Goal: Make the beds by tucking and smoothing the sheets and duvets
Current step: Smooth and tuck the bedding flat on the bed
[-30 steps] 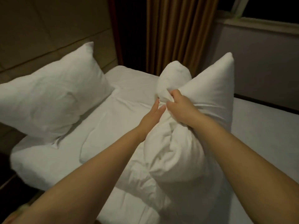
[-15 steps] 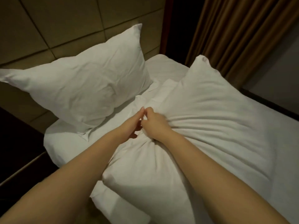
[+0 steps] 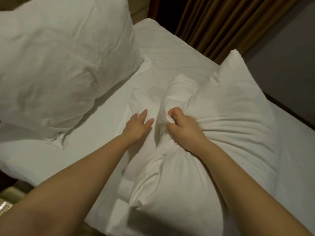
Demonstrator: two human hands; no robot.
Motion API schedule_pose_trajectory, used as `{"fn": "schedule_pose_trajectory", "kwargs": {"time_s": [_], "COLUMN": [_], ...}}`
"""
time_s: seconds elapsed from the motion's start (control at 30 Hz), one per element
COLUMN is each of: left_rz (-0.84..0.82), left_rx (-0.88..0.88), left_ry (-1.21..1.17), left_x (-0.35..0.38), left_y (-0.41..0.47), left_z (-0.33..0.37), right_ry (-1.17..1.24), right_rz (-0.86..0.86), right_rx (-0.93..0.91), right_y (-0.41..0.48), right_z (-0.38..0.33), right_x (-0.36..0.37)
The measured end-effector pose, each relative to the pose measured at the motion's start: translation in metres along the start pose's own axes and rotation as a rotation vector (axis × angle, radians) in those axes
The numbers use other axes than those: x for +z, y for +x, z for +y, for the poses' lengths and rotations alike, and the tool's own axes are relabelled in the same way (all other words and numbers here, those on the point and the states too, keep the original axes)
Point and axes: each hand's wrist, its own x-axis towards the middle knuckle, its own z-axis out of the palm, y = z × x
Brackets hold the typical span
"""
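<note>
- Pillows, 2 of them and both white, lie on a bed under a white sheet (image 3: 42, 159), which covers the mattress with a few soft creases.
- The near pillow (image 3: 230, 126) lies flat on the sheet, right of centre, with 1 corner pointing towards the curtain (image 3: 221, 23).
- The right hand (image 3: 184, 128) clenches a bunch of this pillow's case at its left edge. The fingers (image 3: 172, 114) are curled tightly round the cloth, and folds fan out from the grip across the pillow.
- The left hand (image 3: 139, 126) is just beside the right one but not touching it. Its fingers are straight and slightly spread, resting flat on the loose white cloth at that same end of the pillow and grasping nothing.
- Both forearms are bare and reach in from the bottom edge.
- The second pillow (image 3: 59, 65) is propped up at the head of the bed, upper left, apart from both hands, and its lower edge rests on the sheet.
- The brown curtain hangs in pleats beyond the far side of the bed, with a grey wall (image 3: 289, 53) to its right.
</note>
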Motion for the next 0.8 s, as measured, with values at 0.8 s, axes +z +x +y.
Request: {"fn": "schedule_pose_trajectory", "kwargs": {"time_s": [0.8], "left_rz": [-0.292], "left_rx": [0.556], "left_ry": [-0.172], "left_x": [0.143], "left_y": [-0.194], "left_z": [0.207], "right_ry": [0.409], "right_rz": [0.540], "right_rx": [0.148], "right_y": [-0.257], "right_z": [0.173], "right_x": [-0.137]}}
